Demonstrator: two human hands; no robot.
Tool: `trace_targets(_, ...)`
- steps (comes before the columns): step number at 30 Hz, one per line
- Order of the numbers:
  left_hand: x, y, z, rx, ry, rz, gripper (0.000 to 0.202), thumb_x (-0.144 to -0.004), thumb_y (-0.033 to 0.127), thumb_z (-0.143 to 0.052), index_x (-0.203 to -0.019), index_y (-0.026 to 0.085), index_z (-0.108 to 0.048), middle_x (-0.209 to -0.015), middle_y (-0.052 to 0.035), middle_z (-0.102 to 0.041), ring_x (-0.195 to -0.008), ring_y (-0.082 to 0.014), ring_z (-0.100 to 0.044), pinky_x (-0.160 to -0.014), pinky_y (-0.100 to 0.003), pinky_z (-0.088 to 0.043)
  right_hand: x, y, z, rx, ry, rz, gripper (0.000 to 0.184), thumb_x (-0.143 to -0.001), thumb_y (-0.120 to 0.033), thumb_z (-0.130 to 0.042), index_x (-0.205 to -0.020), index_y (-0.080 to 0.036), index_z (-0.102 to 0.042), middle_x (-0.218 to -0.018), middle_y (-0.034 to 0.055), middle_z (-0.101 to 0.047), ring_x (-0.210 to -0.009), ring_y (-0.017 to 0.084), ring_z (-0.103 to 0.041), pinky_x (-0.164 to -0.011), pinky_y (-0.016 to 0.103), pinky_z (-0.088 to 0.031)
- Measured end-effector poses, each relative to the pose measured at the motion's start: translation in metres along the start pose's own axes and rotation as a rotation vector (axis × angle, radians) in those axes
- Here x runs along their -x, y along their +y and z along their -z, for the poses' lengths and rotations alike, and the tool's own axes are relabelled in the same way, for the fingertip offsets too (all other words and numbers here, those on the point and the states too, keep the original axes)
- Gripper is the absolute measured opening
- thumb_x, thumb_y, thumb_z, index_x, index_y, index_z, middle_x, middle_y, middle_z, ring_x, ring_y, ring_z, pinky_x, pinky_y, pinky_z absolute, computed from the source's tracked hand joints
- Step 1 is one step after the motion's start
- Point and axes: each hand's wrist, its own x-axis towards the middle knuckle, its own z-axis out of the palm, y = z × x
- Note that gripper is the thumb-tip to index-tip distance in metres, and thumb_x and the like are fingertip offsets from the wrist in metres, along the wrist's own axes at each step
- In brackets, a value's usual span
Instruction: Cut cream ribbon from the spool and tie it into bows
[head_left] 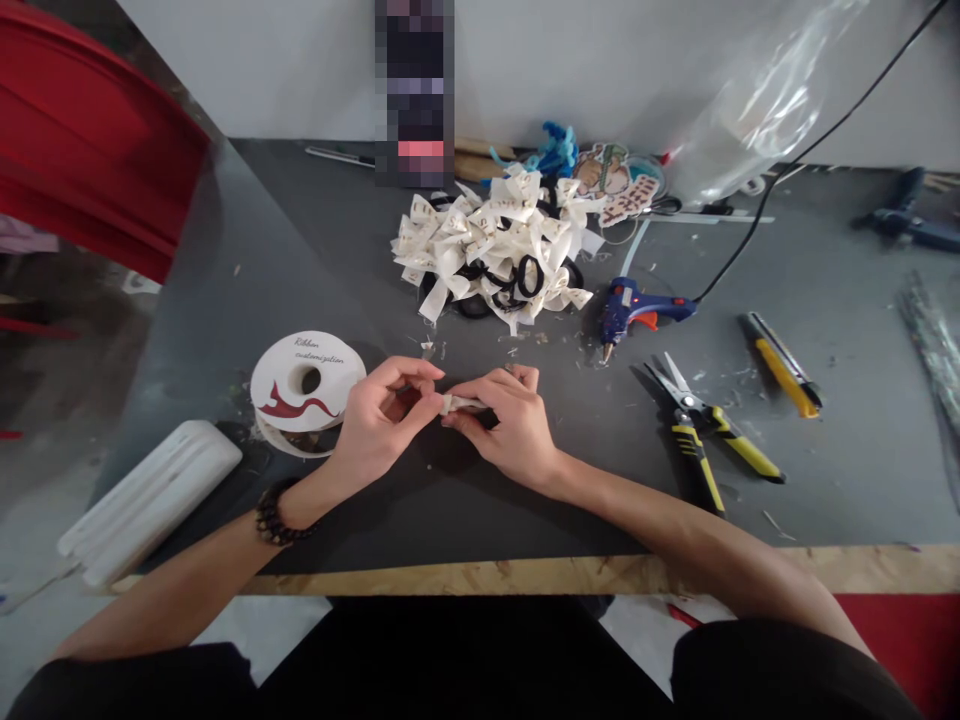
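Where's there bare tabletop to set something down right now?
Left of the bow pile, behind the ribbon spool, gray tabletop lies nearly bare. A narrower strip separates left hand and right hand from the wooden edge. Crowded: behind the pile, and around the glue gun, yellow-handled snips and utility knife.

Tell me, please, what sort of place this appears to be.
Probably a craft workspace: the grey table holds a glue gun, a ribbon spool and a pile of white bows.

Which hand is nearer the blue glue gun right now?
Right. The right hand is to the left of the blue glue gun and closer to the person; the left hand is farther left, beyond the right.
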Motion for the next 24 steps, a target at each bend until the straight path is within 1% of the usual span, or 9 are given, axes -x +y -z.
trace_targets(2,0.0004,-0.0010,0.0003,-0.015,-0.005,-0.009,0.015,-0.096,0.032,-0.077,-0.104,0.019,-0.074,-0.083,-0.0026,-0.070,-0.072,-0.0116,-0.066,-0.064,-0.021,-0.054,-0.0005,-0.0001,0.0013,-0.039,0.021,0.015,0.010,-0.095,-0.033,-0.082,-0.096,-0.028,-0.073,-0.087,-0.0050,-0.082,-0.078,0.018,-0.072,-0.095,0.045,-0.033)
trace_targets(5,0.0007,-0.0037,0.0015,-0.057,-0.002,-0.022,0.018,-0.097,0.037,-0.076,-0.095,0.019,-0.076,-0.085,-0.0044,-0.074,-0.070,-0.0121,-0.065,-0.058,-0.021,-0.051,-0.0010,-0.0014,0.0034,-0.071,0.068,-0.043,0.008,-0.096,-0.033,-0.081,-0.096,-0.029,-0.073,-0.088,-0.0051,-0.082,-0.076,0.018,-0.071,-0.092,0.044,-0.036)
trace_targets(11,0.0000,-0.0076,0.0043,-0.165,0.013,-0.033,0.026,-0.108,0.039,-0.059,-0.105,0.020,-0.077,-0.082,-0.0045,-0.072,-0.070,-0.0137,-0.065,-0.061,-0.024,-0.053,-0.0007,-0.0034,0.0046,-0.047,0.089,-0.073,0.009,-0.097,-0.032,-0.077,-0.094,-0.028,-0.070,-0.091,-0.0035,-0.082,-0.078,0.018,-0.072,-0.093,0.044,-0.038)
trace_targets(14,0.0014,-0.0072,0.0028,-0.269,0.005,-0.073,0.018,-0.104,0.033,-0.066,-0.115,0.022,-0.074,-0.102,-0.0066,-0.078,-0.084,-0.0165,-0.074,-0.073,-0.027,-0.061,-0.0006,-0.0029,0.0046,-0.063,0.106,-0.120,0.009,-0.097,-0.033,-0.077,-0.094,-0.028,-0.070,-0.092,-0.0034,-0.082,-0.079,0.019,-0.072,-0.092,0.044,-0.038)
trace_targets(16,0.0030,-0.0075,0.0014,-0.322,0.032,-0.137,0.025,-0.098,0.027,-0.074,-0.122,0.023,-0.073,-0.113,-0.0076,-0.079,-0.089,-0.0178,-0.076,-0.079,-0.030,-0.064,-0.0010,-0.0026,0.0054,-0.088,0.093,-0.132,0.008,-0.098,-0.033,-0.075,-0.094,-0.028,-0.071,-0.091,-0.0037,-0.082,-0.079,0.018,-0.071,-0.093,0.044,-0.038)
trace_targets(19,0.0047,-0.0083,0.0010,-0.450,0.083,-0.341,0.021,-0.097,0.017,-0.073,-0.116,0.026,-0.075,-0.110,-0.0048,-0.081,-0.092,-0.0177,-0.078,-0.086,-0.032,-0.064,-0.0024,-0.0025,0.0077,-0.108,0.036,-0.130,0.007,-0.099,-0.032,-0.071,-0.095,-0.028,-0.073,-0.089,-0.0038,-0.081,-0.076,0.017,-0.069,-0.092,0.043,-0.038)
trace_targets(21,0.0052,-0.0077,0.0014,-0.513,0.075,-0.470,0.021,-0.098,0.012,-0.070,-0.109,0.027,-0.077,-0.108,-0.0025,-0.082,-0.097,-0.0171,-0.078,-0.088,-0.031,-0.064,-0.0034,-0.0024,0.0093,-0.114,-0.007,-0.128,0.010,-0.100,-0.032,-0.068,-0.094,-0.027,-0.075,-0.086,-0.0037,-0.081,-0.074,0.017,-0.068,-0.090,0.043,-0.038)
trace_targets(22,0.0053,-0.0068,0.0016,-0.525,0.060,-0.502,0.021,-0.097,0.011,-0.070,-0.107,0.027,-0.078,-0.107,-0.0019,-0.082,-0.097,-0.0167,-0.078,-0.088,-0.031,-0.063,-0.0038,-0.0022,0.0098,-0.117,-0.022,-0.127,0.013,-0.101,-0.032,-0.066,-0.093,-0.027,-0.075,-0.084,-0.0035,-0.080,-0.073,0.016,-0.067,-0.090,0.043,-0.038)
trace_targets(24,0.0054,-0.0042,0.0017,-0.512,0.025,-0.500,0.020,-0.096,0.010,-0.071,-0.105,0.026,-0.078,-0.106,-0.0020,-0.082,-0.096,-0.0160,-0.078,-0.086,-0.029,-0.063,-0.0043,-0.0018,0.0102,-0.125,-0.031,-0.126,0.018,-0.102,-0.033,-0.064,-0.091,-0.027,-0.076,-0.083,-0.0030,-0.079,-0.073,0.016,-0.067,-0.091,0.043,-0.038)
